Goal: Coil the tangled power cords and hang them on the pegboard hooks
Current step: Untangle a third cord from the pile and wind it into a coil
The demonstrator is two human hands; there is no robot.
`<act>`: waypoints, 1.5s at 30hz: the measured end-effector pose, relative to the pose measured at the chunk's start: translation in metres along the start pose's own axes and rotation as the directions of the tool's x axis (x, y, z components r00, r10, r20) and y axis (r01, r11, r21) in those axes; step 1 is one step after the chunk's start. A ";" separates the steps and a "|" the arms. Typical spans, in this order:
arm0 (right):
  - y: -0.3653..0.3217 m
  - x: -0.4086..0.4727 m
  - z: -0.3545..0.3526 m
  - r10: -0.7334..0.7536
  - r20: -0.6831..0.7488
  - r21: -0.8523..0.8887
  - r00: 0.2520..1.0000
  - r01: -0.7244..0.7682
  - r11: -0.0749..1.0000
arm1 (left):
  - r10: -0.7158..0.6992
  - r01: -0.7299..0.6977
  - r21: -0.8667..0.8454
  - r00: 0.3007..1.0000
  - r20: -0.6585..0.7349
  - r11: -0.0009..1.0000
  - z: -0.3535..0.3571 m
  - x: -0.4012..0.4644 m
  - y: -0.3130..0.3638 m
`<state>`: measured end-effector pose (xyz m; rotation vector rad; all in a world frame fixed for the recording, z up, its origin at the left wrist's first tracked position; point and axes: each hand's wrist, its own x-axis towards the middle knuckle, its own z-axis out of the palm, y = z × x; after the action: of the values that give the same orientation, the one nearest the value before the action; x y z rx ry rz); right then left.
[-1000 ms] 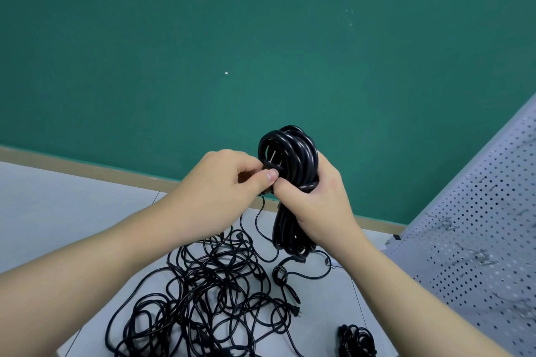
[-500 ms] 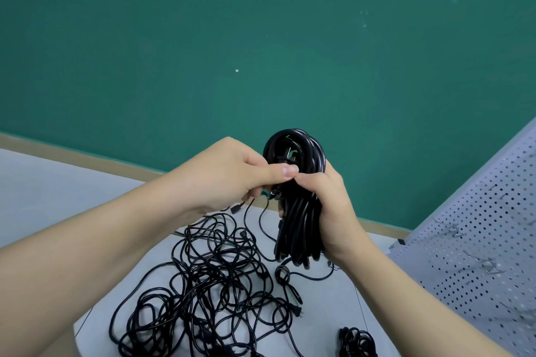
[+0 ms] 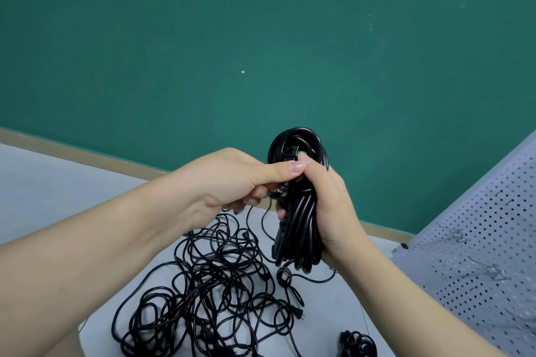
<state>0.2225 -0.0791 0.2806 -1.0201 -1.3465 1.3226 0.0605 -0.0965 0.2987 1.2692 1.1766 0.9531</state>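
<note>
Backdrop: dark green wall (image 3: pixel 261 38) with a tan strip along its foot, behind a pale grey tabletop (image 3: pixel 43 182).
Held cord: thick black coiled power cord bundle (image 3: pixel 298 211), upright above the tabletop, its looped top above both hands and its lower loops hanging below the right palm.
Right hand (image 3: pixel 330 206): fingers curled tight round the middle of the bundle, gripping it.
Left hand (image 3: pixel 232 180): fingers curled, thumb laid across to the top of the bundle beside the right thumb, pinching a small black plug end (image 3: pixel 280 193) against the coil.
Loose cords: tangled heap of thin black cords (image 3: pixel 208 293) spread on the tabletop below the hands.
Small coil: black cord bunch (image 3: pixel 358 345) at the lower edge, apart from the heap.
Pegboard: white perforated metal pegboard (image 3: pixel 478 240) on the right, tilted, with thin wire hooks (image 3: pixel 493 272) on it, no cord on those seen.
</note>
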 end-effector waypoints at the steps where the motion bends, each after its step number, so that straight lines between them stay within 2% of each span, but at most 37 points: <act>1: 0.000 0.000 0.000 0.010 0.000 0.010 1.000 -0.010 1.000 | -0.005 0.005 -0.002 1.000 0.000 1.000 0.000 0.000 0.000; 8: 0.001 0.003 -0.002 0.084 0.026 0.052 0.996 -0.086 0.995 | -0.005 0.005 0.007 1.000 -0.011 1.000 0.006 -0.002 -0.002; 13: -0.003 0.002 -0.006 0.035 0.030 0.071 0.999 -0.037 0.997 | 0.080 -0.081 -0.006 0.992 -0.100 0.997 0.010 -0.002 -0.009; 17: -0.005 -0.002 -0.007 -0.007 0.029 0.045 1.000 0.006 0.999 | 0.056 -0.061 -0.013 0.969 -0.240 0.998 0.018 0.000 -0.015; 19: -0.005 -0.004 -0.007 -0.014 0.055 0.040 0.998 0.012 0.999 | 0.061 -0.076 -0.070 0.979 -0.194 0.995 0.022 0.000 -0.016; 21: -0.006 -0.007 -0.009 -0.024 0.070 0.006 0.997 0.024 1.000 | 0.126 -0.133 -0.059 0.985 -0.118 0.989 0.023 -0.002 -0.014; 24: -0.008 -0.007 -0.012 -0.069 0.088 -0.082 0.994 0.077 0.994 | 0.181 -0.185 -0.050 0.980 -0.082 0.981 0.021 -0.003 -0.012; 33: -0.004 -0.007 -0.016 -0.125 0.104 -0.227 0.987 0.145 0.963 | 0.222 -0.234 -0.039 0.955 -0.196 0.971 0.026 0.003 -0.018; 40: -0.003 -0.004 -0.013 -0.145 0.133 -0.073 0.980 0.156 0.985 | 0.184 -0.215 -0.181 0.968 -0.172 0.960 0.025 0.004 -0.016; 45: 0.000 -0.006 -0.010 -0.131 0.218 -0.022 0.967 0.139 0.990 | 0.108 -0.126 -0.286 0.991 -0.077 0.950 0.023 0.006 -0.014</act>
<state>0.2336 -0.0832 0.2796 -0.8103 -1.5801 1.3383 0.0831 -0.0961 0.2827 1.0873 0.9718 1.2117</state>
